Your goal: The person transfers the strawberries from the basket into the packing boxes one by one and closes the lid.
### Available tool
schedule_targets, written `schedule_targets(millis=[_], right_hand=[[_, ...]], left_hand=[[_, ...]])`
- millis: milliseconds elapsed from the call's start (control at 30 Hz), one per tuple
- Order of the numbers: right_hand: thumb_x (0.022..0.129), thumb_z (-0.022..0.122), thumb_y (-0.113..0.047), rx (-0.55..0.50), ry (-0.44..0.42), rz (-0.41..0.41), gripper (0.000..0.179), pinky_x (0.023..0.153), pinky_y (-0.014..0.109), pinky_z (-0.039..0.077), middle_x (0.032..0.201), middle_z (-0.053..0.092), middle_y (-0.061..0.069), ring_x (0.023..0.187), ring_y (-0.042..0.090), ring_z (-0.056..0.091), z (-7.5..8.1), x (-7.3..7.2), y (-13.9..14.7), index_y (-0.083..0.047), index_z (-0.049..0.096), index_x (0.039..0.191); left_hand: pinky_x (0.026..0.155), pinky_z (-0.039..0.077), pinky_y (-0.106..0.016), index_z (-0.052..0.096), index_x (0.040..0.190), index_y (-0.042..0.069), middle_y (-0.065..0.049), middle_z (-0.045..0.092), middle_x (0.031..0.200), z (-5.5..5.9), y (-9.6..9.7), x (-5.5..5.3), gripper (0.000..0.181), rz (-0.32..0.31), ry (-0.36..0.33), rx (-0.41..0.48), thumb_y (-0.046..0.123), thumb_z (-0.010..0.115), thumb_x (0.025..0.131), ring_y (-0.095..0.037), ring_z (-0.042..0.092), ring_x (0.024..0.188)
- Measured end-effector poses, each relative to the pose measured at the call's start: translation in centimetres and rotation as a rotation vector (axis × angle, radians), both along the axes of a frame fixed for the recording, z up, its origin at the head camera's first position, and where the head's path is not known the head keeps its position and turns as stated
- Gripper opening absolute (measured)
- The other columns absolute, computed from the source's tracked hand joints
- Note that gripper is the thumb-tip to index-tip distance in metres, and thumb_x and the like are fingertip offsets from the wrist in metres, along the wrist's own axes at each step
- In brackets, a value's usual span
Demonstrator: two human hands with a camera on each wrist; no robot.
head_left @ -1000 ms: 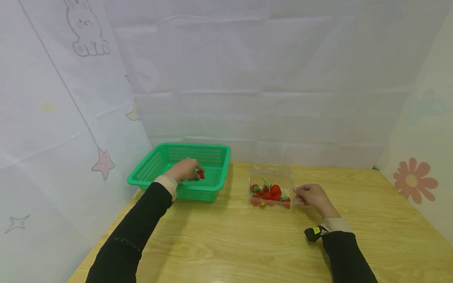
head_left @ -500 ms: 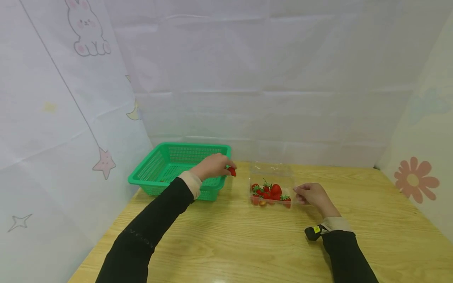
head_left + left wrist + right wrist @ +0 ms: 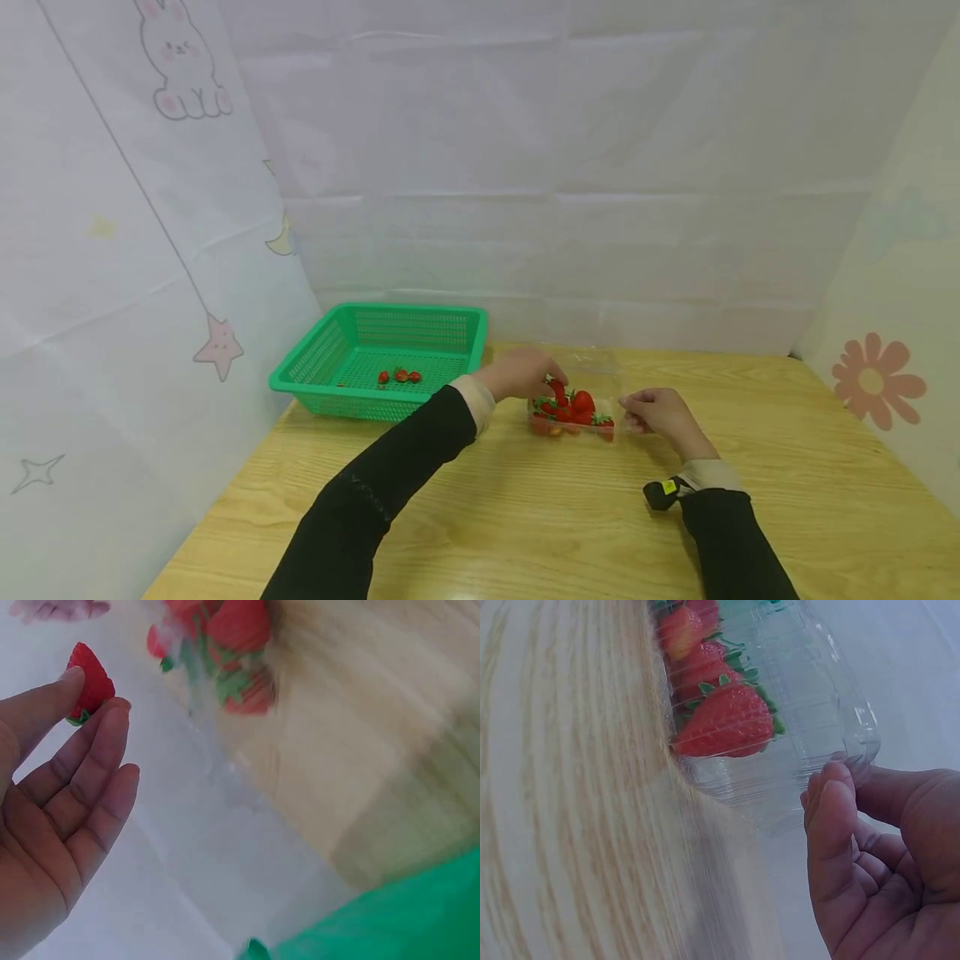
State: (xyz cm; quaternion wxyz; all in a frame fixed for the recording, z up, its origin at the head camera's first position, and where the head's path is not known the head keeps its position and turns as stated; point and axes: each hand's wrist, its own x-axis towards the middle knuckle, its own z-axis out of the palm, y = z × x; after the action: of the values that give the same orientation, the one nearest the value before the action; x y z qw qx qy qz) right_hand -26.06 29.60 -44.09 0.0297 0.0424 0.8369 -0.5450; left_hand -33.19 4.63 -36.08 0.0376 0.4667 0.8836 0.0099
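My left hand (image 3: 521,373) pinches a red strawberry (image 3: 93,684) between thumb and fingertips, at the left part of a clear plastic clamshell box (image 3: 810,727). In the head view this strawberry overlaps the fruit in the box. Several strawberries (image 3: 582,406) with green leaves lie inside, and the see-through lid stands raised behind them. My right hand (image 3: 662,418) pinches the box's right rim between thumb and fingers, as the right wrist view shows closely.
Left of the box stands a green plastic basket (image 3: 300,388) with several small strawberries (image 3: 402,376) on its floor. Both sit on a wooden table (image 3: 540,517). A pale printed sheet (image 3: 465,250) hangs behind the table.
My left hand has come out of the green basket with the strawberry and moved right to the clear box. My right hand has stayed at the box's rim.
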Motion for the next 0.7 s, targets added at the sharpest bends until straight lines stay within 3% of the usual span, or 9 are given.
schedule_targets(millis=[167,333,533,700], right_hand=[[0.101,0.056,-0.021,0.005,0.006,0.000,0.038,0.066,0.033,0.056,0.084,0.065,0.012,0.069,0.015,0.063,-0.3,-0.2,0.1,0.015,0.058,0.114],[0.101,0.056,-0.021,0.000,0.003,-0.003,0.036,0.065,0.034,0.056,0.083,0.065,0.013,0.068,0.015,0.062,-0.5,-0.3,0.1,0.013,0.059,0.113],[0.101,0.055,-0.019,0.005,0.002,-0.008,0.036,0.065,0.034,0.056,0.084,0.065,0.014,0.068,0.015,0.062,-0.4,-0.3,0.1,0.014,0.058,0.114],[0.101,0.056,-0.019,0.003,0.007,-0.003,0.038,0.066,0.034,0.057,0.085,0.066,0.015,0.069,0.015,0.063,-0.3,-0.2,0.1,0.016,0.057,0.116]], left_hand=[[0.083,0.046,-0.018,0.071,0.121,0.019,0.009,0.067,0.115,-1.8,1.7,-0.2,0.029,-0.020,0.003,-0.013,0.019,0.071,0.092,-0.008,0.061,0.102],[0.080,0.047,-0.018,0.074,0.115,0.024,0.012,0.069,0.109,-3.1,3.1,-0.2,0.024,-0.043,0.095,-0.070,0.020,0.072,0.091,-0.006,0.062,0.097],[0.080,0.047,-0.018,0.073,0.115,0.031,0.014,0.068,0.110,-4.1,4.1,-0.2,0.025,-0.054,0.150,-0.151,0.023,0.070,0.092,-0.005,0.062,0.097],[0.077,0.047,-0.017,0.074,0.113,0.033,0.015,0.068,0.105,-4.2,4.7,0.2,0.023,-0.092,0.123,-0.193,0.023,0.070,0.092,-0.004,0.062,0.093]])
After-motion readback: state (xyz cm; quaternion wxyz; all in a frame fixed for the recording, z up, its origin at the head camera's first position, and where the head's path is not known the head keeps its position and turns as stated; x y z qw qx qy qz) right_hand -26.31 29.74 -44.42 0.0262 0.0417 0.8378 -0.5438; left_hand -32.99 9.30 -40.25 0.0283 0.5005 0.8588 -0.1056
